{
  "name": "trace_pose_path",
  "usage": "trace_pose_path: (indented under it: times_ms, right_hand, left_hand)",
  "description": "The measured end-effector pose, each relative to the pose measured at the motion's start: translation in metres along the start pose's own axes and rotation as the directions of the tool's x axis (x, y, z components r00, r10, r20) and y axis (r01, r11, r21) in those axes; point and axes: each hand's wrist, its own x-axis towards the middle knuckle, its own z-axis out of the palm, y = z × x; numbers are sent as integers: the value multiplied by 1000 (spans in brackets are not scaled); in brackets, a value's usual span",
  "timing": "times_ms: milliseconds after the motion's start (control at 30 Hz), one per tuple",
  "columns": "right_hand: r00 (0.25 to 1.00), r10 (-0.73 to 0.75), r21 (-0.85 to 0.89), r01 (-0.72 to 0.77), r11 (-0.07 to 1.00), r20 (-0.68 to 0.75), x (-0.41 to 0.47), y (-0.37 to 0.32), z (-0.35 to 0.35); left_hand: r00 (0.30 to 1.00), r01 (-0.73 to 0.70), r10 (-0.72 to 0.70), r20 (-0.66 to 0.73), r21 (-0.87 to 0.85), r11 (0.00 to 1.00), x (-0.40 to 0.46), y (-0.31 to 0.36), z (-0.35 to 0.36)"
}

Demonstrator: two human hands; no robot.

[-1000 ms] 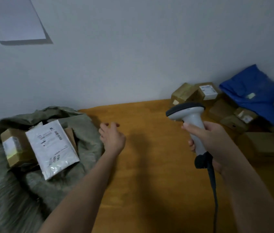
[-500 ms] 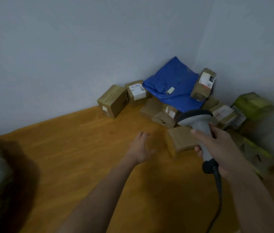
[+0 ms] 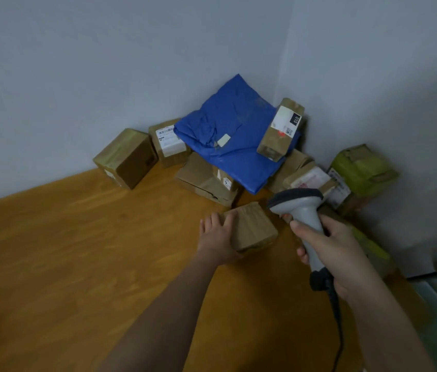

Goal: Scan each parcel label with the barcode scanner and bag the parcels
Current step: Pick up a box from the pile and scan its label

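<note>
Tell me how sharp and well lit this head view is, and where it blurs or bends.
Head view: dim, soft, even light, no glare. The left hand and small box are motion-blurred; the scanner in the right hand is sharper. The wide lens tilts the wall corner; a dark shadow sits at the lower left.

The left hand rested on a brown parcel on the wooden surface; the right hand gripped the barcode scanner.
</note>
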Motion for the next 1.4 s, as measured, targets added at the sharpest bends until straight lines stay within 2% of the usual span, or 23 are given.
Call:
trace_pose_path:
  times_ms: [100, 133, 167, 200, 233, 300, 367, 467, 533, 700, 833, 933, 967, 1000, 1067, 1100, 1133, 1233, 1333, 1400]
  right_hand:
    - [999, 31, 54, -30, 998, -11, 2, 0, 4]
    - [999, 39, 79, -37, 996, -17, 3, -1, 7]
    - [999, 43, 103, -40, 994, -25, 3, -1, 10]
    - [999, 41, 125, -36, 991, -36, 3, -2, 14]
    - [998, 38, 145, -31, 989, -51, 2, -2, 20]
    - [996, 34, 189, -19, 982, -78, -1, -2, 35]
    - [997, 21, 228, -4, 974, -74, -7, -4, 54]
    - [1000, -4, 261, 12, 965, -31, -17, -7, 86]
    - [1000, -19, 268, 18, 963, 2, -25, -9, 106]
    - [996, -68, 262, 49, 964, 63, -49, -11, 145]
    - [989, -121, 218, 98, 971, 91, -68, -9, 166]
    - [979, -168, 138, 151, 979, 119, -84, -1, 181]
    - [976, -179, 116, 164, 980, 127, -90, 3, 186]
    - [973, -188, 98, 176, 979, 134, -97, 6, 191]
    - [968, -206, 78, 196, 978, 147, -108, 11, 201]
    - [965, -210, 72, 201, 977, 157, -112, 14, 205]
    - [964, -210, 70, 201, 977, 165, -116, 16, 208]
    - [975, -183, 140, 164, 976, 128, -126, 24, 219]
    - [990, -141, 282, 129, 951, 22, -131, 26, 223]
    - [994, -108, 325, 93, 941, 29, -131, 23, 222]
  left_hand:
    - [995, 97, -92, 36, -167, 981, -13, -12, -3]
    - [987, 155, -138, 77, -288, 945, -19, -17, -9]
    - [972, 229, -178, 152, -453, 862, -24, -25, -12]
    - [949, 309, -191, 249, -634, 709, -32, -32, -19]
    - [925, 379, -174, 338, -778, 501, -41, -39, -24]
    - [898, 440, -93, 430, -888, 137, -60, -51, -36]
    - [911, 406, -37, 410, -910, -85, -75, -64, -49]
    - [943, 328, 30, 332, -908, -260, -91, -80, -68]
    - [958, 285, 68, 278, -905, -317, -100, -90, -80]
    - [971, 235, 125, 203, -903, -359, -134, -118, -96]
    - [986, 168, 67, 155, -935, -313, -158, -137, -96]
    - [989, 136, 112, 99, -906, -400, -174, -144, -98]
    - [989, 134, 117, 95, -910, -391, -179, -148, -97]
    - [989, 138, 93, 113, -932, -336, -183, -150, -95]
    - [984, 175, -15, 180, -970, -167, -190, -155, -91]
    - [977, 193, -62, 202, -973, -122, -194, -158, -89]
    - [973, 202, -85, 213, -971, -127, -198, -162, -88]
    - [976, 166, -93, 195, -954, -251, -213, -176, -87]
    - [993, 79, -38, 109, -881, -466, -223, -188, -82]
    - [998, 21, -35, 50, -814, -580, -228, -187, -84]
